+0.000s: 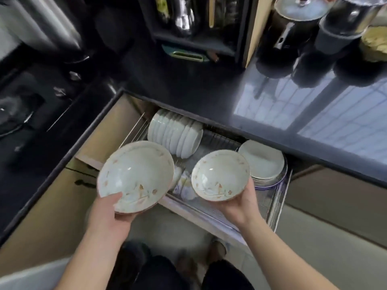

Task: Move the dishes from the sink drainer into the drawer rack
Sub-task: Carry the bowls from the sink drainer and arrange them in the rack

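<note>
Both hands hold pale bowls with brown leaf patterns above the open drawer rack (278, 208). My left hand (111, 212) grips the larger bowl (136, 174) at its near rim, thumb inside. The smaller bowl (219, 174) rests in my right hand (240, 204), whose fingers curl under its near right side. A row of white plates (173, 132) stands on edge at the rack's back left. Flat white plates (261, 160) are stacked at its right. Small patterned cups (184, 185) lie between the two bowls, partly hidden.
A dark glossy countertop (209, 88) overhangs the back of the drawer. Pots and a lidded container (301, 19) stand on it at the far right. A dark sink area (25, 105) lies to the left. My legs and feet are below, on a pale floor.
</note>
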